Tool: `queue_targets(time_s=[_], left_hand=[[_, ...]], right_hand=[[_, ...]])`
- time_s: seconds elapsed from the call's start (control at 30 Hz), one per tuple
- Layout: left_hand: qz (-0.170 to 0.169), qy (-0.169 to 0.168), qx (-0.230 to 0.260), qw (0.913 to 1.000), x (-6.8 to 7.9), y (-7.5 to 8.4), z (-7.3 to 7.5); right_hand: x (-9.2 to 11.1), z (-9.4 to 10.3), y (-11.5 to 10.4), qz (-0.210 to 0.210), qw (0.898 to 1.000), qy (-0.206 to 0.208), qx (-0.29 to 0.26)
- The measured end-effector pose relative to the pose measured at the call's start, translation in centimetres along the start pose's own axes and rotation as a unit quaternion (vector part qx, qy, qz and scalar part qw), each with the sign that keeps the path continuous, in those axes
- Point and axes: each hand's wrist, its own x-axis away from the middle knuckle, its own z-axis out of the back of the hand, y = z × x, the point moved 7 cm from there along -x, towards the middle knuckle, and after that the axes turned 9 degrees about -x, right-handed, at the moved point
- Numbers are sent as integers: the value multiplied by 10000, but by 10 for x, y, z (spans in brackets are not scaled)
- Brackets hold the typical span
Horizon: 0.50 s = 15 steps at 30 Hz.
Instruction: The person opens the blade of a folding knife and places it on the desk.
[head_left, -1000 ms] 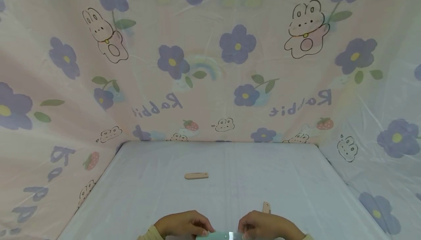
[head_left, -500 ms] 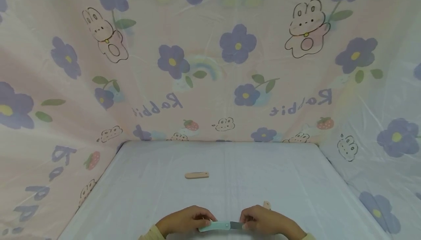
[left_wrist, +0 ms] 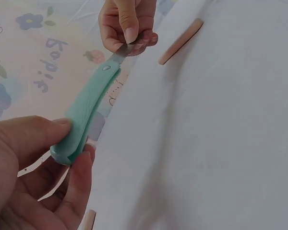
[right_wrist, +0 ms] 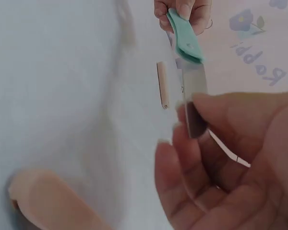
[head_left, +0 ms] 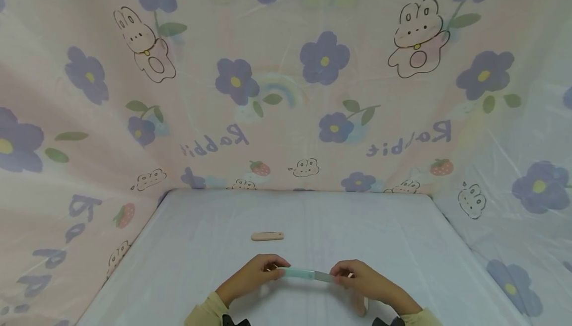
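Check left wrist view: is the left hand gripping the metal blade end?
No. The left hand holds the butt of the green handle; the right hand pinches the metal blade.

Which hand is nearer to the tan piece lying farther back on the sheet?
Left. The left hand, gripping the knife's green handle, sits just in front of the tan piece; the right hand, pinching the blade, is farther off to the right.
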Motion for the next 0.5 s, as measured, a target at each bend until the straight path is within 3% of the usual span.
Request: queue_targets(time_s=[0.5], left_hand=[[-77, 684, -55, 9976, -30, 10, 15]], right_hand=[[-6, 38, 6, -318, 9952, 860, -356]])
